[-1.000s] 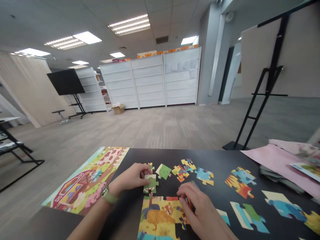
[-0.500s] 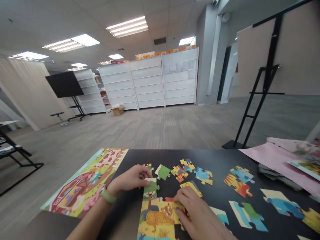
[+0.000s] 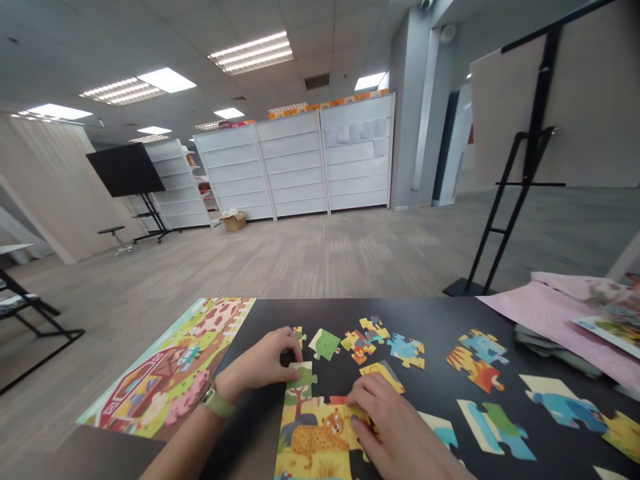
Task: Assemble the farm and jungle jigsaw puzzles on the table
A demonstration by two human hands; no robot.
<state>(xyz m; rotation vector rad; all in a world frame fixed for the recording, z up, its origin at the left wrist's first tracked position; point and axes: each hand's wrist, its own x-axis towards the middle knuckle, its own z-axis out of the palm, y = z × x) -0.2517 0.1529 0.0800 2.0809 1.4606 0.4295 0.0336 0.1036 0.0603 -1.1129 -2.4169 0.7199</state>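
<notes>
My left hand (image 3: pixel 273 358) has its thumb on the left edge of a green puzzle piece with a tree (image 3: pixel 303 381) and its fingers bent near the piece's top. That piece meets the upper left of the joined jigsaw section (image 3: pixel 313 443), which shows a spotted cat on yellow. At the section's right side, my right hand (image 3: pixel 383 417) has its fingers curled over a yellow puzzle piece (image 3: pixel 365 421), mostly covered by the fingers. Just beyond the hands lie a green piece (image 3: pixel 325 345) and a yellow-grey piece (image 3: pixel 383 375).
Several loose pieces, such as a blue one (image 3: pixel 407 350) and an orange striped one (image 3: pixel 474 369), lie on the black table (image 3: pixel 425 313). A farm picture (image 3: pixel 170 370) is at the left. Pink sheets (image 3: pixel 555 320) and papers are piled at the right.
The green tree piece has moved down slightly under my left hand and now sits against the joined section. My right hand has stayed in place.
</notes>
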